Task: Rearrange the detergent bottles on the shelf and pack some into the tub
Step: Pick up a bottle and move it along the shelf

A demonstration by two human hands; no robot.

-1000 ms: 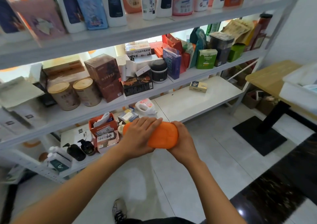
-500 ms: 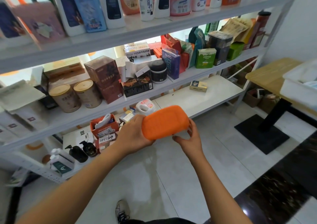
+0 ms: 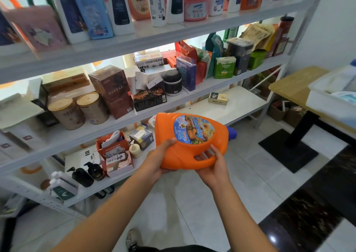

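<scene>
An orange detergent jug (image 3: pixel 173 151) with a round blue label and a blue cap lies on its side in both my hands, in front of the white shelf unit (image 3: pixel 134 39). My left hand (image 3: pixel 159 161) grips its bottom end from below, thumb on the front face. My right hand (image 3: pixel 212 167) holds it by the handle, fingers curled through the handle opening. Several detergent bottles (image 3: pixel 119 6) stand in a row on the top shelf. A white tub (image 3: pixel 325 97) with pale items inside sits on the wooden table at the right edge.
The middle shelf holds boxes, two round tins (image 3: pixel 79 111) and a black jar (image 3: pixel 172 82). The lower shelf carries dark pump bottles (image 3: pixel 88 174), a red box and a small carton (image 3: pixel 217 98). The wooden table (image 3: pixel 289 86) stands on a black base over the tiled floor.
Both hands have lifted the orange jug up and turned it so its labelled face shows. My right hand's fingers have gone through the handle.
</scene>
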